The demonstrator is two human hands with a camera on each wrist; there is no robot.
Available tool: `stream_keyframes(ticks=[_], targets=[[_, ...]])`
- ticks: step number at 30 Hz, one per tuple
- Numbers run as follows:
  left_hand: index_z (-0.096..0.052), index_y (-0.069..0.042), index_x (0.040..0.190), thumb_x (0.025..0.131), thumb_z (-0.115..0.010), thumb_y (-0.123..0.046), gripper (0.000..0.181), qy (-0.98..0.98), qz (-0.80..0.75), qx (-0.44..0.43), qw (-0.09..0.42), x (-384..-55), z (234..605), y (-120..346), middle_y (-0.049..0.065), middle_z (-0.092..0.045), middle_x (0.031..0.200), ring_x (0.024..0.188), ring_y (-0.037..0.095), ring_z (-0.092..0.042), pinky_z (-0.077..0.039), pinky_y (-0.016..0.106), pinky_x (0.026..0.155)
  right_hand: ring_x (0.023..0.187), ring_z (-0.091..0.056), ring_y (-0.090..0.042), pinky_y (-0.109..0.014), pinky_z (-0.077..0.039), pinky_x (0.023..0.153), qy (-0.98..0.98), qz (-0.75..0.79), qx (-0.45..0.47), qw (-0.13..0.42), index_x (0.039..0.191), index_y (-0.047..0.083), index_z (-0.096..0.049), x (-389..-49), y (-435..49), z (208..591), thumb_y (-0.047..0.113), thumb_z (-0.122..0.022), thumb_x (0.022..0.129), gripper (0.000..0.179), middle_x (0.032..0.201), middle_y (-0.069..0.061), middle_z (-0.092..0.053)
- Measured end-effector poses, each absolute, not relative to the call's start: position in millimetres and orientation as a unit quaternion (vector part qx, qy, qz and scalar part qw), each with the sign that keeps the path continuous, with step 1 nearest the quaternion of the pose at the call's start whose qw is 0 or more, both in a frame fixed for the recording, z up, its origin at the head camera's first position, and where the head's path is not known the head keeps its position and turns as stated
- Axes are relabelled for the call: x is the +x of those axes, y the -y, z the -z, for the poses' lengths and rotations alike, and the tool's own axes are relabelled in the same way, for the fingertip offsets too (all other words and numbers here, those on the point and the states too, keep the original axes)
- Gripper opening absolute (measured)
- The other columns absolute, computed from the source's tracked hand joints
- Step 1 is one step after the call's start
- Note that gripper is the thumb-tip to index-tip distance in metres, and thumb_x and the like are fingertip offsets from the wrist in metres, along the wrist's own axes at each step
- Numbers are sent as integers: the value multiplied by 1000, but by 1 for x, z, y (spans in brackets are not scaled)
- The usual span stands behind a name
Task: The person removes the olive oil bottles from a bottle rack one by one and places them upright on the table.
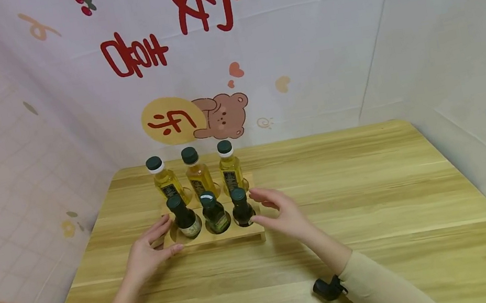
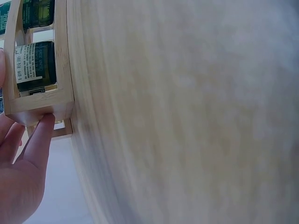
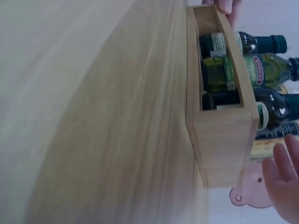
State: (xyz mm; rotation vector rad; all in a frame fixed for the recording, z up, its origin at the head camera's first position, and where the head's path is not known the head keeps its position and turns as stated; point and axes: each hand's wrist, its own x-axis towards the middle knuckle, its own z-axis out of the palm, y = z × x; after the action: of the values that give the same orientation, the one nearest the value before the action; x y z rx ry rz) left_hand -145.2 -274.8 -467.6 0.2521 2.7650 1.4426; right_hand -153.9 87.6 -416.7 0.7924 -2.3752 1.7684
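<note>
A two-tier wooden bottle rack (image 1: 232, 234) stands on the table. Its front row holds three small dark green-capped bottles, left (image 1: 186, 219), middle (image 1: 216, 216) and right (image 1: 242, 212). Behind them are a yellow oil bottle (image 1: 167, 182), an amber one (image 1: 200, 179) and another yellow one (image 1: 230, 172). My left hand (image 1: 145, 254) grips the rack's left end, thumb at the front edge and fingers against the end panel (image 2: 39, 105). Beside the right end, my right hand (image 1: 287, 218) is spread with nothing in it; the right wrist view shows its fingers apart from the rack.
The wooden table (image 1: 350, 198) extends to the right and in front of the rack. A white printed cloth (image 1: 303, 46) hangs behind the table's back edge. Black wrist cameras (image 1: 329, 289) sit on both forearms.
</note>
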Motion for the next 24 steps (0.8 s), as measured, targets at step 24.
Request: stream_keyframes(ticks=[24], targets=[[-51,-2,144,80,-85,-27,76,-881,-466,85,1,-147,467,274,9,-39,155,138,31,-40,-50,39,96,111,-59,-41,-57,-49,97,747,-623,231,20,137,-8,-54,-164,-68,406,-3,-73,88,53,123,-25,-61]])
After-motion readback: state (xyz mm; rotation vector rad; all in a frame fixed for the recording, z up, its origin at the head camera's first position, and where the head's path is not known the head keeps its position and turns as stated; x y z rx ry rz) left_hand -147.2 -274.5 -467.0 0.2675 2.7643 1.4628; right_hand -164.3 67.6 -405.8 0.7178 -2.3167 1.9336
